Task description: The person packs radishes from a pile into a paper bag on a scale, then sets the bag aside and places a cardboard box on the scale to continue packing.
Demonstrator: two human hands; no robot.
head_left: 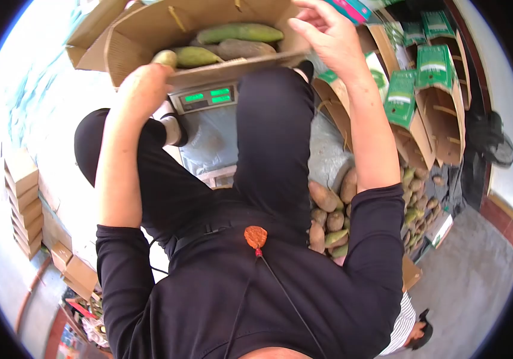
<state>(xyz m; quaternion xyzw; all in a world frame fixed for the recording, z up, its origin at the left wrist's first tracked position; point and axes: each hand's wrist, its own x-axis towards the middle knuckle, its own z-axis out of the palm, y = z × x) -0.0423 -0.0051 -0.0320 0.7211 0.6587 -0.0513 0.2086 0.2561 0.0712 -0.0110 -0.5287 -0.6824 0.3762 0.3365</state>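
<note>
"Cardboard box [205,17] ahead of me, open side up, with at least 4 roots, green radishes [241,33] by the look of them, lying inside, some earthy brown."

"And the grip?"

"Left hand [147,87] is at the near left corner, right beside a pale root end; I can't tell whether its fingers close on root or cardboard. Right hand [325,33] curves loosely at the right end wall; whether it grips, I can't tell either. Set at opposite ends, they would steady the box, I judge."

"What's below?"

"Digital scale [208,100], just under the near wall. I expect its display faces this way for easy reading. The box hides any platform."

"Can you read it?"

"No, the green digits blur on my feed. Green-topped cartons [435,66] stand at right with pale print, too small for me; I make out no brand."

"Farther out?"

"Loose roots [328,209] heaped beside the right thigh [271,143], and a person in a striped top [399,326] behind."
</note>
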